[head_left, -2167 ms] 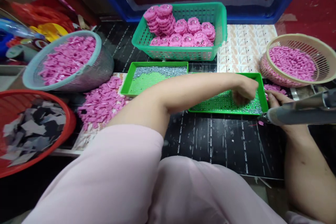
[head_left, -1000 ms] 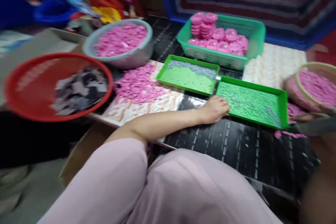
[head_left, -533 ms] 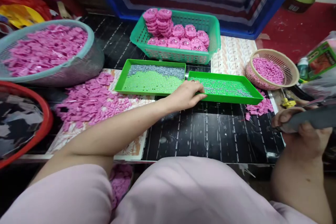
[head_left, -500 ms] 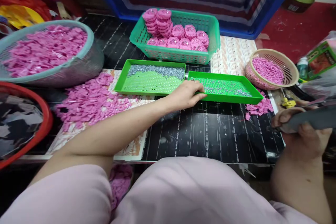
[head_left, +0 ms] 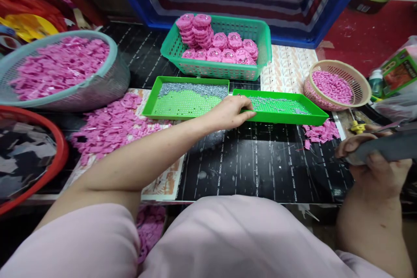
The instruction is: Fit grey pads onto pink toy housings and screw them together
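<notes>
Holding what, exactly, and with which hand?

"The left hand (head_left: 232, 113) is closed on the near left corner of a shallow green tray (head_left: 286, 117), thumb along the near wall, fingers over the rim. Small silvery pieces (head_left: 273, 104) are scattered on its ridged floor. The tray is at the middle of the black work surface (head_left: 234, 169); whether its base touches that surface, I cannot tell."

And the right hand?

"The right hand (head_left: 382, 168) is at the right edge of the view, its fingers wrapped round a thick grey cylindrical tool (head_left: 392, 147), well apart from the tray."

What is close to the tray?

"Just left of it sits a second green tray (head_left: 187, 102), with a band of silvery bits (head_left: 195, 89) along its far side. By the right end are a small heap of pink pieces (head_left: 322, 131) and a beige round basket (head_left: 360, 83) of short pink pieces. Behind, a teal basket (head_left: 264, 45) holds pink frilled discs (head_left: 228, 55), some stacked."

And farther out?

"On the left, a wide pink pile (head_left: 110, 128) lies beside a pale blue basket (head_left: 112, 84) full of pink pieces. Nearer the person, a red basket (head_left: 61, 145) holds grey and black scraps (head_left: 24, 152). At the back stands a large blue-framed crate (head_left: 335, 13)."
</notes>
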`<act>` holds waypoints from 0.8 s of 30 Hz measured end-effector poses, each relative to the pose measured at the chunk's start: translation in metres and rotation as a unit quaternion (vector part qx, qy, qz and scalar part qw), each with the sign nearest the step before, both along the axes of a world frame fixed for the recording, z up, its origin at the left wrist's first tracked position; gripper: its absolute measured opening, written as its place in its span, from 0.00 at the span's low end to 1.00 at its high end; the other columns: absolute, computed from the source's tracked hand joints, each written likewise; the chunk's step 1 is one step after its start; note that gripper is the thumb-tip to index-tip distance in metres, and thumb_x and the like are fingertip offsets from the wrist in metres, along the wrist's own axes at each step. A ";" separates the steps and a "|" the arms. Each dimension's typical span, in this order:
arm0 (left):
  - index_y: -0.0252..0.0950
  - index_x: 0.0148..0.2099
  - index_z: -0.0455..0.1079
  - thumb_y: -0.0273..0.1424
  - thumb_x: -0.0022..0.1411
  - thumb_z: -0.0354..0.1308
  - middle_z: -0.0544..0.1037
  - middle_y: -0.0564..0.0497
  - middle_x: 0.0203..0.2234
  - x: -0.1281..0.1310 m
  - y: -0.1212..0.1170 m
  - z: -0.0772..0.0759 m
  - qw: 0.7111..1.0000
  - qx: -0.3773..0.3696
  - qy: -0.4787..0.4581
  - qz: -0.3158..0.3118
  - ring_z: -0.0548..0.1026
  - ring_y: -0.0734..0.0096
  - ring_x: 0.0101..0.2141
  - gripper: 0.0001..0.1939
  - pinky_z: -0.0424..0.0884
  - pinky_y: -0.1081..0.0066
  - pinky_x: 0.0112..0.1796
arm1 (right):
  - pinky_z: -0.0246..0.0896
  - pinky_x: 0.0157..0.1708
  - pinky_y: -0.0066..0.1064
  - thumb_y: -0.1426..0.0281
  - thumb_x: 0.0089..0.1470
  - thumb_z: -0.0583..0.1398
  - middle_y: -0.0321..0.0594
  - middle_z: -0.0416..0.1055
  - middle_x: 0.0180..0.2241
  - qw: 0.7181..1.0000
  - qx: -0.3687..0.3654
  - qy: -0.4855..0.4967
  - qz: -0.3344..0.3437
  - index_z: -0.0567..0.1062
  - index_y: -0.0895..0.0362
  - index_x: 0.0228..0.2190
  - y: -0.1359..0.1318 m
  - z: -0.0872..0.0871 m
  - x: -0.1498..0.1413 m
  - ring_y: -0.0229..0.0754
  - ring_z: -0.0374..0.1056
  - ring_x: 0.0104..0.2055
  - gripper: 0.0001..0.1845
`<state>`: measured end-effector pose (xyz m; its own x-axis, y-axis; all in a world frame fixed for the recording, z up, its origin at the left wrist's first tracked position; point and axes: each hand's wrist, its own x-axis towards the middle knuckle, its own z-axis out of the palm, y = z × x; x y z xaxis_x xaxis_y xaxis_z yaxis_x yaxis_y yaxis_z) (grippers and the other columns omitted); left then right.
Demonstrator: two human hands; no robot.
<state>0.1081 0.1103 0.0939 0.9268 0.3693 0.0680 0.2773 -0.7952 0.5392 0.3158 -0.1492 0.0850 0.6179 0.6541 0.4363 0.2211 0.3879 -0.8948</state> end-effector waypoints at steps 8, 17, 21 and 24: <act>0.34 0.36 0.72 0.30 0.63 0.56 0.76 0.51 0.29 0.004 0.003 0.006 1.000 0.003 0.018 0.010 0.72 0.71 0.32 0.06 0.65 0.70 0.37 | 0.64 0.18 0.38 0.65 0.40 0.71 0.36 0.73 0.22 1.000 -0.019 0.003 -0.003 0.77 0.48 0.39 0.001 -0.001 -0.002 0.45 0.67 0.22 0.20; 0.33 0.38 0.72 0.30 0.63 0.56 0.77 0.50 0.31 0.005 0.002 0.011 0.999 -0.010 0.036 0.025 0.73 0.69 0.35 0.06 0.65 0.68 0.39 | 0.65 0.19 0.37 0.65 0.43 0.69 0.36 0.74 0.24 1.000 -0.020 -0.009 0.009 0.78 0.46 0.41 -0.002 -0.002 -0.003 0.44 0.68 0.23 0.20; 0.33 0.37 0.72 0.30 0.62 0.56 0.77 0.50 0.31 0.005 0.003 0.010 0.999 -0.013 0.030 0.016 0.73 0.69 0.35 0.06 0.65 0.69 0.39 | 0.66 0.19 0.35 0.64 0.43 0.69 0.35 0.75 0.25 1.000 -0.018 -0.016 0.012 0.78 0.43 0.42 -0.002 -0.003 -0.003 0.43 0.68 0.24 0.20; 0.33 0.37 0.72 0.30 0.63 0.55 0.77 0.51 0.31 0.005 0.004 0.010 1.000 -0.011 0.026 0.014 0.73 0.70 0.34 0.06 0.65 0.69 0.38 | 0.65 0.18 0.35 0.64 0.42 0.70 0.34 0.75 0.24 1.000 -0.023 -0.014 -0.001 0.78 0.42 0.40 0.000 -0.002 -0.004 0.43 0.68 0.23 0.19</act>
<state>0.1132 0.1143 0.1036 0.9185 0.3952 0.0116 0.3269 -0.7756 0.5399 0.3122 -0.1496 0.0832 0.6065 0.6731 0.4232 0.2476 0.3459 -0.9050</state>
